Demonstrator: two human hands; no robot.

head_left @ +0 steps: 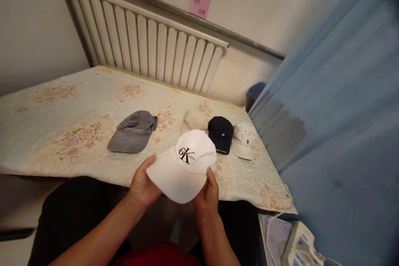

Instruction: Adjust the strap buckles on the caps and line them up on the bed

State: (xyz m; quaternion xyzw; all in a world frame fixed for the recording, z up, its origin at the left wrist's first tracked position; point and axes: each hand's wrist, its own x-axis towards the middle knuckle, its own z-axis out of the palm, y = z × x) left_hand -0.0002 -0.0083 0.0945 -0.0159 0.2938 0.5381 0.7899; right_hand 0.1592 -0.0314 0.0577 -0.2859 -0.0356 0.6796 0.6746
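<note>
A white baseball cap [187, 166] with a black logo on its front is held by its brim over the near edge of the table. My left hand [141, 185] grips the brim's left side and my right hand [207, 193] grips its right side. Behind it on the floral tablecloth [62, 112] lie a grey cap [134, 131], a beige cap [193, 119], a black cap [220, 133] and a white dotted cap [243, 139].
A white radiator [146, 41] runs along the wall behind the table, with a pink note [200, 1] stuck above it. A blue curtain [336, 104] hangs on the right. A white appliance with a cord [301, 245] sits at the lower right.
</note>
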